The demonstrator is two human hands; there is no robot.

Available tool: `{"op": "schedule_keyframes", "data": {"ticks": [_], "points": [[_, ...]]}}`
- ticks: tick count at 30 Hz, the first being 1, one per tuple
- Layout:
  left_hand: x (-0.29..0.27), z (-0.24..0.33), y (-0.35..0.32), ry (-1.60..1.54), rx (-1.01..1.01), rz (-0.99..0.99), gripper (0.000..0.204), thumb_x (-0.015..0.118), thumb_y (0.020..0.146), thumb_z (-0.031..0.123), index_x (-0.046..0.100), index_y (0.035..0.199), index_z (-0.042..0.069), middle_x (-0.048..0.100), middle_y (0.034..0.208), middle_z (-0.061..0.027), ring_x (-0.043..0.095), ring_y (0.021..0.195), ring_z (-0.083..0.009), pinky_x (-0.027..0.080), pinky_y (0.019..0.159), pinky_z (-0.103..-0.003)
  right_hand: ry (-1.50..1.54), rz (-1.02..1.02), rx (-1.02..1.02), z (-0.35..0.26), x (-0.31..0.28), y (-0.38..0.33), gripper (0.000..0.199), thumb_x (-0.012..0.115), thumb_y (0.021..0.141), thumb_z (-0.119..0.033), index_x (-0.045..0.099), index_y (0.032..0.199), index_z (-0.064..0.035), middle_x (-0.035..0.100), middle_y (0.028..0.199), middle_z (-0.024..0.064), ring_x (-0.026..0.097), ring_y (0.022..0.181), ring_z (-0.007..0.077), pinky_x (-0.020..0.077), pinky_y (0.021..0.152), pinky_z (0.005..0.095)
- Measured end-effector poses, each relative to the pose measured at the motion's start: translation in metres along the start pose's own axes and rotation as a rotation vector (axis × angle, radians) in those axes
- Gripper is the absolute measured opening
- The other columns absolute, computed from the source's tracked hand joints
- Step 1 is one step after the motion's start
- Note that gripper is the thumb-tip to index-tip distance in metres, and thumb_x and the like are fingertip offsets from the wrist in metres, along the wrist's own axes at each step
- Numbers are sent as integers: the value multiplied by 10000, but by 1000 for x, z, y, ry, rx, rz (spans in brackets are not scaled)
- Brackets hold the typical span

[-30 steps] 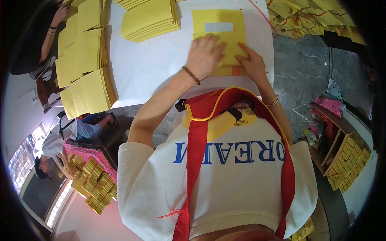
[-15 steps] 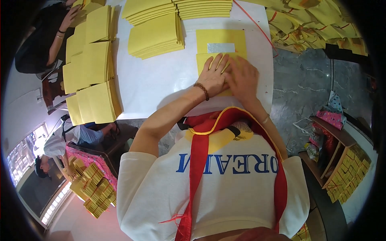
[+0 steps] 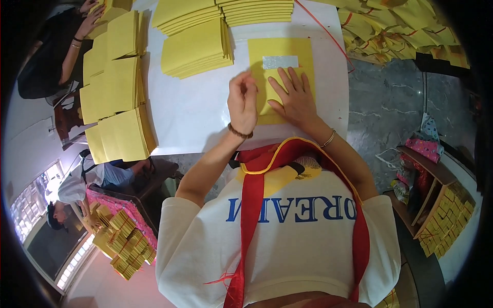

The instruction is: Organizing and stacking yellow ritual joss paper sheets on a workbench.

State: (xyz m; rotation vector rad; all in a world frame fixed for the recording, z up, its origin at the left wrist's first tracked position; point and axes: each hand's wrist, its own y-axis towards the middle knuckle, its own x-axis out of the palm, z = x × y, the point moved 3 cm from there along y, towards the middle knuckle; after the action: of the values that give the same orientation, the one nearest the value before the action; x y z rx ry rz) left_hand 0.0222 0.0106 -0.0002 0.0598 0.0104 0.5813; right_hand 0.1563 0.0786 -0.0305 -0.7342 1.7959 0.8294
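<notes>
A yellow paper piece (image 3: 258, 57) lies on the white-topped table, with a silver rectangle (image 3: 280, 62) near its far part. A fold or overlapping flap crosses it just below that rectangle. My right hand (image 3: 297, 102) rests flat on this paper, its fingers spread and their tips reaching the silver rectangle's lower edge. By the paper's left edge, my left hand (image 3: 242, 102) is raised with its fingers curled in and its thumb against them. Nothing shows in it. A neat stack of yellow papers (image 3: 195, 50) stands a little beyond, to the left.
More yellow stacks (image 3: 120, 82) line the table's left side. A red strip (image 3: 326, 32) lies toward the far right. Yellow bundles (image 3: 400, 31) heap up beyond the table's right side, near a wooden shelf (image 3: 431, 179). Two other people work at left, one by a bundle-filled cart (image 3: 126, 190).
My left hand has left the paper, moving left, and its fingers have curled in. My right hand, blurred beside it before, now lies spread on the paper.
</notes>
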Motion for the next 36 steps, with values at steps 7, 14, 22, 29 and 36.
{"op": "schedule_keyframes", "data": {"ticks": [7,14,22,29,36], "points": [[-14,-63,3,-494,-538,-368,323,436,827,-85,460,1129,27,567,876,-81,572,722,-143,483,674,-255,2,82,-22,-1,3,-2,521,605,778,-396,525,1230,-149,428,1329,111,356,1257,303,266,1013,535],[4,-39,-3,65,-199,-507,323,517,799,-21,490,1120,-10,592,953,-118,591,868,-226,481,737,-303,-4,117,-37,2,6,-6,513,597,790,-353,506,1245,-134,430,1327,115,358,1255,311,277,1010,521],[40,-18,-44,1326,718,-627,518,489,765,116,422,1269,18,530,1011,-158,515,929,-295,451,749,-381,1860,626,724,88,-4,-24,318,482,916,-129,470,1231,-92,509,1196,91,537,1049,197,444,876,333],[49,-22,-23,1439,871,-599,431,525,757,135,518,1173,26,554,846,-90,536,756,-241,447,617,-354,1505,484,805,117,-40,-63,299,473,927,-137,494,1223,-94,587,1058,45,551,863,113,431,708,244],[-3,91,42,984,827,-308,338,587,668,48,616,998,113,586,782,-59,546,724,-241,436,612,-358,1414,402,904,88,-20,-74,264,471,927,-132,545,1176,-85,601,1018,27,541,844,93,414,701,226]]}}
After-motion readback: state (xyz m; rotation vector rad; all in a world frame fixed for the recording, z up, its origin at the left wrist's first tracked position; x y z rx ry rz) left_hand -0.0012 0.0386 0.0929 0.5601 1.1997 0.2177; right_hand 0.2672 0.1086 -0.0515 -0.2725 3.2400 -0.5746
